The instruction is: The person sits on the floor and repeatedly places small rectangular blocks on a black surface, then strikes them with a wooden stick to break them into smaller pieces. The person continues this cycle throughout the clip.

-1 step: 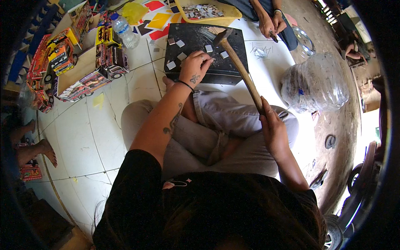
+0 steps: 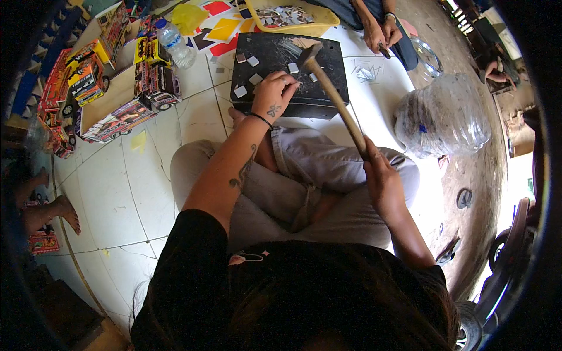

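Note:
My right hand (image 2: 383,182) grips the wooden handle of a hammer (image 2: 339,102), its head raised over a black slab (image 2: 275,52) in front of my crossed legs. My left hand (image 2: 273,93) reaches onto the slab's near part, thumb and fingertips pinched together. Whatever is between those fingertips is too small to make out. Several small pale squares lie scattered on the slab, among them one (image 2: 253,61) beyond my left hand and another (image 2: 293,68) near the hammer head. The handle partly covers one more square.
Behind the slab stands a yellow tub (image 2: 293,26) of small squares, with coloured sheets (image 2: 224,29) beside it. Toy trucks (image 2: 126,108) and a water bottle (image 2: 175,44) are at left. Another person's hands (image 2: 380,38) work at back right, near a clear plastic bundle (image 2: 442,117).
The hammer has tilted slightly to the left and its head sits a little lower. Its handle now hides more of one square. My left hand stays in place.

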